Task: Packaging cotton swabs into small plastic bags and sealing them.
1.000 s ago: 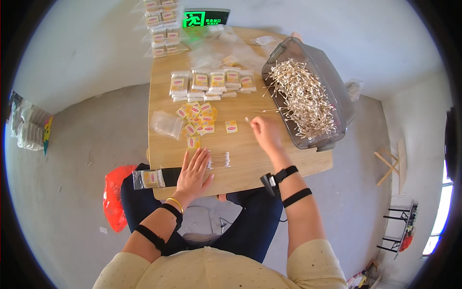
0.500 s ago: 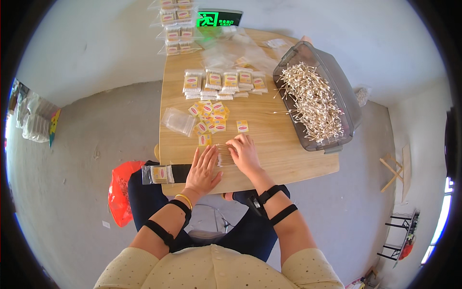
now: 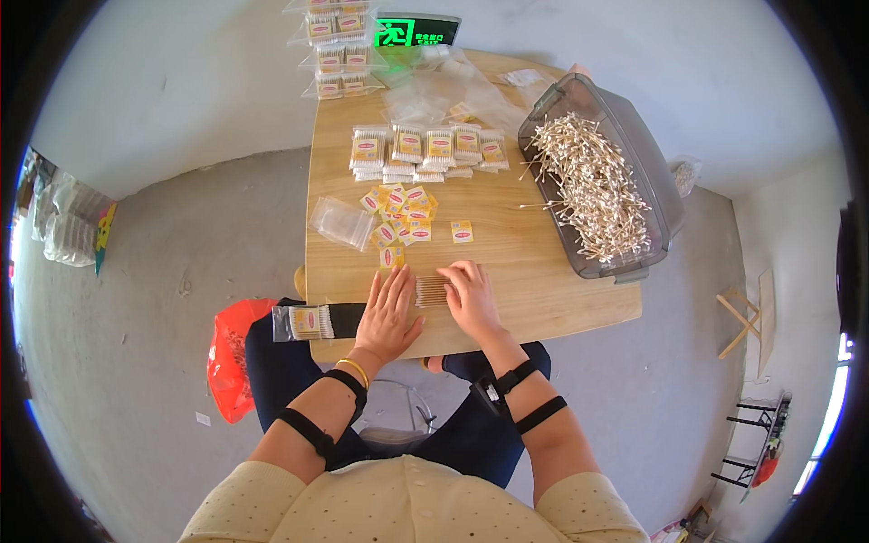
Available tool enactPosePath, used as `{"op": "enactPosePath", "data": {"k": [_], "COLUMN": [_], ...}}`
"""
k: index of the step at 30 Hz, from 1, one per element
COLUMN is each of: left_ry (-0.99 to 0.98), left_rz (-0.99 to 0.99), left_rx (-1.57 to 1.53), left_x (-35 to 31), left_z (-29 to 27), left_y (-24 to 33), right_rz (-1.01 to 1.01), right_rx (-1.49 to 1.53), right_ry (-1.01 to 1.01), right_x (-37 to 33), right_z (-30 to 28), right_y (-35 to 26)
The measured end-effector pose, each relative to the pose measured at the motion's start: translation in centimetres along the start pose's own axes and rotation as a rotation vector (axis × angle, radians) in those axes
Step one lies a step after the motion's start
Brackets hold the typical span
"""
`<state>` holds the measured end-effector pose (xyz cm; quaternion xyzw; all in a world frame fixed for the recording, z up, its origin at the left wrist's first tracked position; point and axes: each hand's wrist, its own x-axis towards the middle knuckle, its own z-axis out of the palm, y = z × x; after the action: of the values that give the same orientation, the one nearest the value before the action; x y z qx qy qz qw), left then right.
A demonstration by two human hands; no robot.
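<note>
A row of cotton swabs [image 3: 432, 291] lies side by side on the wooden table between my hands. My left hand [image 3: 386, 319] rests flat, fingers stretched out, at the row's left end. At the right end, my right hand [image 3: 472, 300] touches the swabs with bent fingers, thumb apart from them; its palm is hidden. Just beyond the left hand is a yellow and white card [image 3: 391, 257], and another card [image 3: 462, 232] lies farther right. Left of my left hand, a packed bag of swabs [image 3: 310, 322] sits on a black strip [image 3: 346, 319] at the table edge.
Several loose cards [image 3: 403, 215] lie in a pile beside clear empty bags [image 3: 341, 223]. Behind them stand stacked swab packs [image 3: 425, 152]. A grey bin [image 3: 665, 195] of loose swabs is at the right. Bagged packs [image 3: 344, 56] rise at the far left; a red bag [image 3: 231, 362] hangs below.
My right hand has settled lower against the right end of the swab row, its fingers less raised. My left hand stays flat. The whole view has shifted slightly.
</note>
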<state>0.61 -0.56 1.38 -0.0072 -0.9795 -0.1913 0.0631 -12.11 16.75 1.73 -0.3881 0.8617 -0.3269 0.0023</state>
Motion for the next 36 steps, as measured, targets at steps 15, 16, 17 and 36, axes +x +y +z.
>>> {"op": "enactPosePath", "data": {"k": [15,16,17,36], "left_ry": [-0.070,-0.081,-0.082,0.023], "left_rz": [-0.062,-0.058,-0.057,-0.071], "left_rx": [0.116,0.133,0.136,-0.009], "left_x": [0.2,0.2,0.2,-0.1], "left_z": [0.5,0.6,0.6,0.7], "left_y": [0.4,0.3,0.3,0.0], "right_rz": [0.041,0.019,-0.003,0.075], "right_rx": [-0.306,-0.318,-0.331,-0.126], "right_ry": [-0.161,-0.175,-0.189,-0.099], "right_x": [-3.5,-3.5,-3.4,-4.2], "right_z": [2.0,2.3,2.6,1.8], "right_y": [-1.2,-1.4,-1.6,-2.8]}}
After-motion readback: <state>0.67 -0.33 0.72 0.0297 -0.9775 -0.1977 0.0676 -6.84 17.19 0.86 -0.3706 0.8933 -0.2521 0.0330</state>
